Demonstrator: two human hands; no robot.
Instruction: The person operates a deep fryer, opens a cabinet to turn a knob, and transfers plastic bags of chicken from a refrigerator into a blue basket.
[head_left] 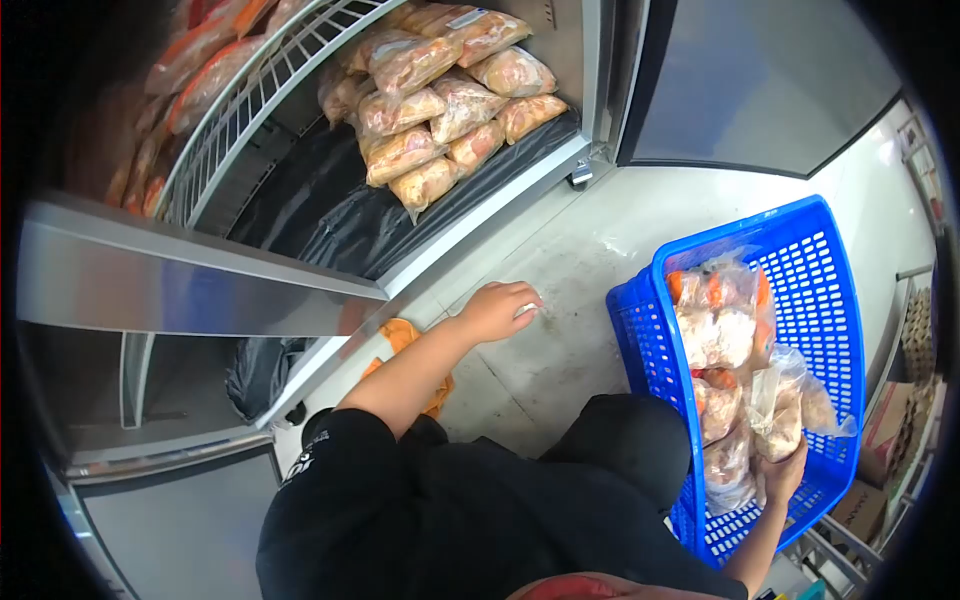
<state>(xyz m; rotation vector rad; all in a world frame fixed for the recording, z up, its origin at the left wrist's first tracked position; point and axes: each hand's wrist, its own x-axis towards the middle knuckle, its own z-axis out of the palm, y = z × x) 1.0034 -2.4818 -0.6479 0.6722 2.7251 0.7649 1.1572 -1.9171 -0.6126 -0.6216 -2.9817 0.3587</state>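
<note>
In the head view, my right hand (783,473) grips a clear plastic bag of pale meat (780,428) inside the blue plastic basket (735,222). Under and beside it lie several more bags, some with orange printing (722,325). My left hand (500,310) is over the floor between the basket and the cabinet, its fingers curled in. A small white spot shows at its fingertips, and I cannot make out what it is. A stack of bagged meat (440,120) sits on black plastic sheeting (350,240) on the cabinet's bottom level.
A wire shelf (240,100) in the steel cabinet carries more orange-printed bags (210,80). One cabinet door (755,80) stands open at the upper right, another (190,520) at the lower left. An orange cloth-like thing (437,392) lies by my left forearm. Racks with cartons (860,510) line the right side.
</note>
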